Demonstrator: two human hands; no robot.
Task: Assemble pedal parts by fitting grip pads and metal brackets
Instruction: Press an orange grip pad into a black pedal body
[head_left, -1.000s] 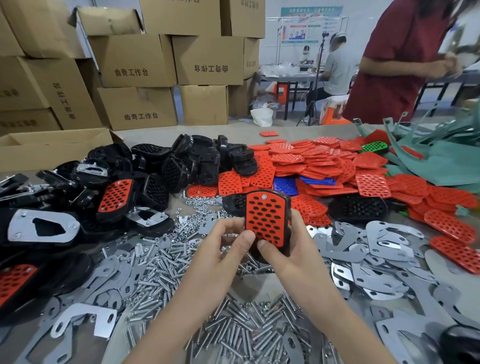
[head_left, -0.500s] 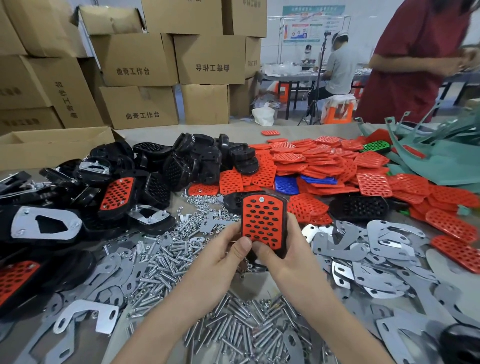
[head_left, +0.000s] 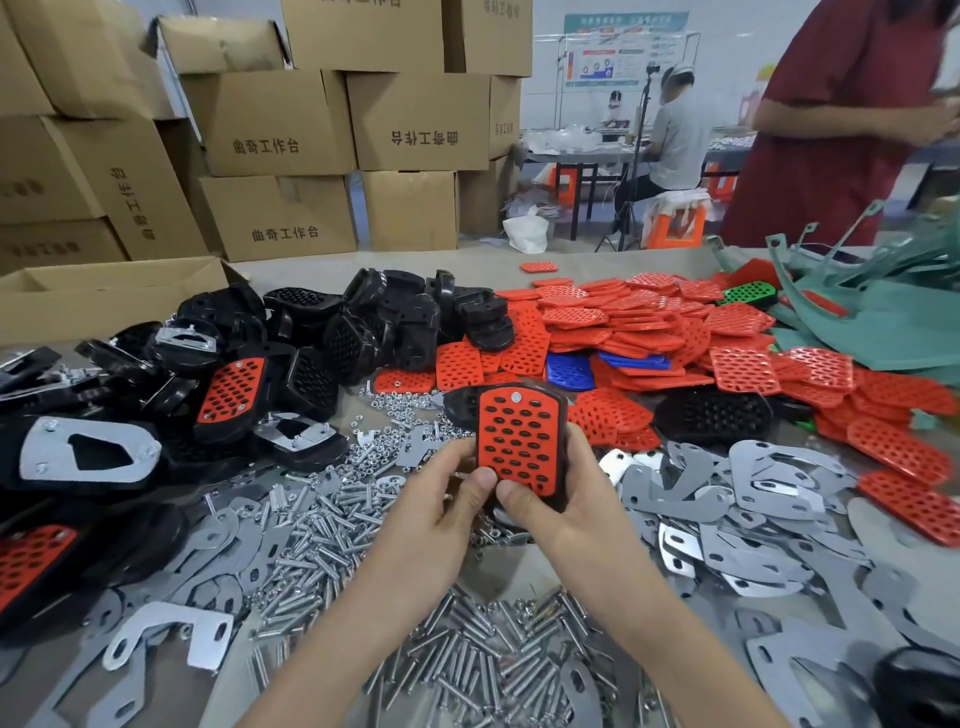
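Your left hand (head_left: 441, 512) and right hand (head_left: 569, 514) are bare, uncovered from fingertips to wrists. Your left forearm (head_left: 363, 623) and right forearm (head_left: 670, 623) are bare too, along their whole visible length down to the bottom edge of the view. Your left thumbnail (head_left: 485, 476) shows, short and plain. Whether a sleeve starts higher up your arms cannot be told.

stacked cardboard boxes (head_left: 270, 119), perhaps a poster (head_left: 623, 49) behind.
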